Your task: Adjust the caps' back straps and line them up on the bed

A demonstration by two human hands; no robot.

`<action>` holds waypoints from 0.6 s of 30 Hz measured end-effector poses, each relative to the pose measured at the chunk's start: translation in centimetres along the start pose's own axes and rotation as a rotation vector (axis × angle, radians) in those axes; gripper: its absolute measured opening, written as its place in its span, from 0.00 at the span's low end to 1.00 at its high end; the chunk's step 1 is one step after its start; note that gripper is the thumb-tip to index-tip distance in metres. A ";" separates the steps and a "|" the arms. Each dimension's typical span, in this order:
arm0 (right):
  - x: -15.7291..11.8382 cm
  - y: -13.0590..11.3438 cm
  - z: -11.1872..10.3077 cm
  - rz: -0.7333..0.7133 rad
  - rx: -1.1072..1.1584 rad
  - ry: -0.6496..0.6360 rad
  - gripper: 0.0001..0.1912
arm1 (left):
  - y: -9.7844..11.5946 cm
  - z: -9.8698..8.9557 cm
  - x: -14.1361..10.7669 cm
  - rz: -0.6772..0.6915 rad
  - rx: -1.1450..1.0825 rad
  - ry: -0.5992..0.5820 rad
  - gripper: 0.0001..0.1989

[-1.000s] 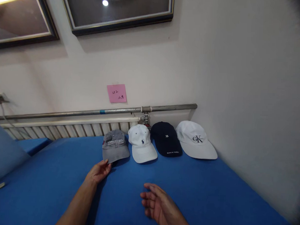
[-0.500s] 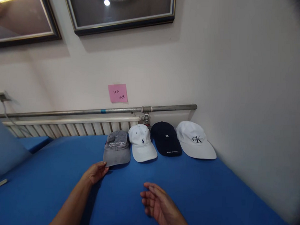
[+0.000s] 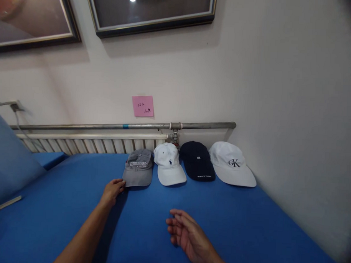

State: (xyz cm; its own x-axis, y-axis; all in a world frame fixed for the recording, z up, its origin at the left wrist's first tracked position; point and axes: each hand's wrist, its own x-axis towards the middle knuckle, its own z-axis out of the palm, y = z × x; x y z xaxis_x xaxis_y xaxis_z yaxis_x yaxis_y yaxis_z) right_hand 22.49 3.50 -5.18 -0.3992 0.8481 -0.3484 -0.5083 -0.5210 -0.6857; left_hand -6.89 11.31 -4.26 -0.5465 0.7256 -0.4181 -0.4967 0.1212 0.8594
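Four-square to the wall, several caps stand in a row on a blue-covered surface [image 3: 149,226]. At the row's left end is a grey cap [image 3: 138,168] with white lettering. My left hand [image 3: 113,191] pinches the left corner of its brim between thumb and fingers. Beside it sit a white cap [image 3: 167,165] with a small dark emblem, a black cap [image 3: 196,163] and a larger white cap [image 3: 233,164] marked with dark letters. My right hand [image 3: 186,233] hovers in front of the row, palm turned inward, fingers slightly curled and apart, holding nothing.
A radiator [image 3: 91,144] and a metal pipe [image 3: 106,126] run along the wall behind the caps. A pink note [image 3: 143,106] is stuck above them. Framed pictures [image 3: 156,27] hang higher up. Light-blue fabric [image 3: 10,160] rises at the left, near a pale stick [image 3: 6,205].
The grey cap has shifted slightly back toward the wall, with my left hand at its brim. My right hand stays nearly where it was. The whole view has turned a little left.
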 end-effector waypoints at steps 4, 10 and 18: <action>-0.4 -0.2 0.6 -0.012 -0.057 0.032 0.12 | 0.7 -2.6 -3.5 0.048 0.010 -0.017 0.11; -0.3 -0.2 1.0 0.057 -0.161 0.090 0.20 | 1.4 -14.0 -11.0 0.132 -0.100 0.148 0.10; 0.7 0.7 0.3 0.064 -0.246 0.149 0.16 | 2.2 -30.4 -20.0 0.124 -0.427 0.543 0.15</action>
State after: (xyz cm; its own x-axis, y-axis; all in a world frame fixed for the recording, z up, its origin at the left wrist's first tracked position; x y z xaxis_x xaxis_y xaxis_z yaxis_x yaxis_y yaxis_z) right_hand 21.59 3.74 -5.67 -0.2992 0.8283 -0.4738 -0.2783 -0.5507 -0.7870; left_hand -17.51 -23.53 -2.94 -0.8206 0.2625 -0.5077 -0.5694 -0.2982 0.7661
